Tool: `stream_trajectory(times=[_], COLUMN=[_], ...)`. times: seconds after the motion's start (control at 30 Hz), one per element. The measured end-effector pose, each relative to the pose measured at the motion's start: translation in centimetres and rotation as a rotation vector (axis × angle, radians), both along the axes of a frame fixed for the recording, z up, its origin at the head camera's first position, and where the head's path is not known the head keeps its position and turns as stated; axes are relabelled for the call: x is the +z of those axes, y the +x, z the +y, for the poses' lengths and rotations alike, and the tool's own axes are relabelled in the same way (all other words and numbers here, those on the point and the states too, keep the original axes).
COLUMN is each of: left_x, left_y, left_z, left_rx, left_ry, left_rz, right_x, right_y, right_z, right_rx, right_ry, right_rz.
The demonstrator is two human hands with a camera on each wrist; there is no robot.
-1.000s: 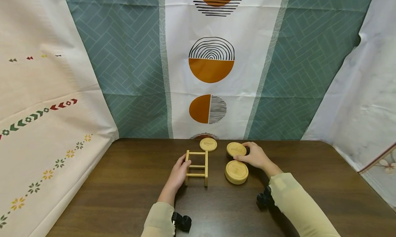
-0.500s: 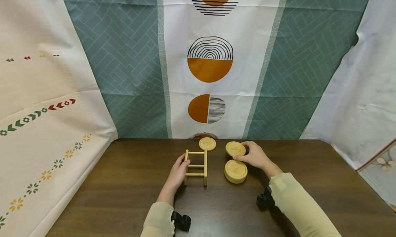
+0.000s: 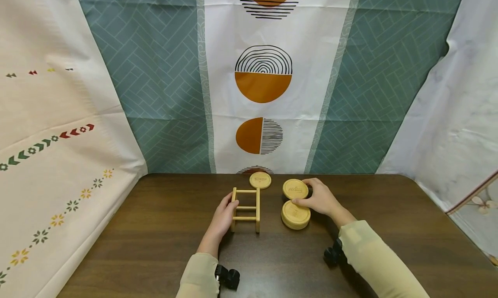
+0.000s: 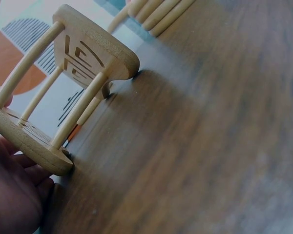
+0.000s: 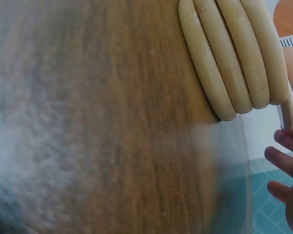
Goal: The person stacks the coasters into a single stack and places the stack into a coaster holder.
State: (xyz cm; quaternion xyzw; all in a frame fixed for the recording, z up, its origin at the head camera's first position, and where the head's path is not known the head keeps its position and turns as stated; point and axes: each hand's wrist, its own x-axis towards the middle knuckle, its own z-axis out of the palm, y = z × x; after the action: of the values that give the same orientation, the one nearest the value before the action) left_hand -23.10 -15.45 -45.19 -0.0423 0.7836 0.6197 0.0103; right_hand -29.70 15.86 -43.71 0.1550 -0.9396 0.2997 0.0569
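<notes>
In the head view my left hand (image 3: 222,218) grips the left side of a small wooden coaster holder (image 3: 245,219) standing on the table. The left wrist view shows the holder's cut-out end panel (image 4: 95,51) and round rungs. My right hand (image 3: 322,197) pinches a round wooden coaster (image 3: 295,188) by its right edge, thumb at the near side. That coaster overlaps the far edge of a stack of coasters (image 3: 295,218). The right wrist view shows the stack's several layers (image 5: 229,58) from the side, with my right fingers (image 5: 283,163) beyond it.
Another coaster (image 3: 260,180) lies flat behind the holder, near the back edge of the brown wooden table (image 3: 155,233). Patterned cloth (image 3: 264,86) hangs directly behind the table. A black wrist camera (image 3: 227,277) sits on the left sleeve, another (image 3: 333,252) on the right.
The coaster in my right hand has come slightly lower and nearer to the stack. My left hand and the holder stay in place; the head view has shifted a little.
</notes>
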Motion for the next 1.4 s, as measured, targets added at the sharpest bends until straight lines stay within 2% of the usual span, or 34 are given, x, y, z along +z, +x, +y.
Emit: stream_trajectory(times=[0.37, 1.4], left_x=[0.0, 0.1], left_y=[0.1, 0.1], left_z=[-0.1, 0.0], left_rx=[-0.013, -0.008], left_ry=[0.006, -0.002], left_rz=[-0.002, 0.007], right_x=[0.0, 0.0], right_y=[0.3, 1.7], right_z=[0.0, 0.5], right_rx=[-0.002, -0.038], right_ry=[0.033, -0.047], right_rz=[0.028, 0.021])
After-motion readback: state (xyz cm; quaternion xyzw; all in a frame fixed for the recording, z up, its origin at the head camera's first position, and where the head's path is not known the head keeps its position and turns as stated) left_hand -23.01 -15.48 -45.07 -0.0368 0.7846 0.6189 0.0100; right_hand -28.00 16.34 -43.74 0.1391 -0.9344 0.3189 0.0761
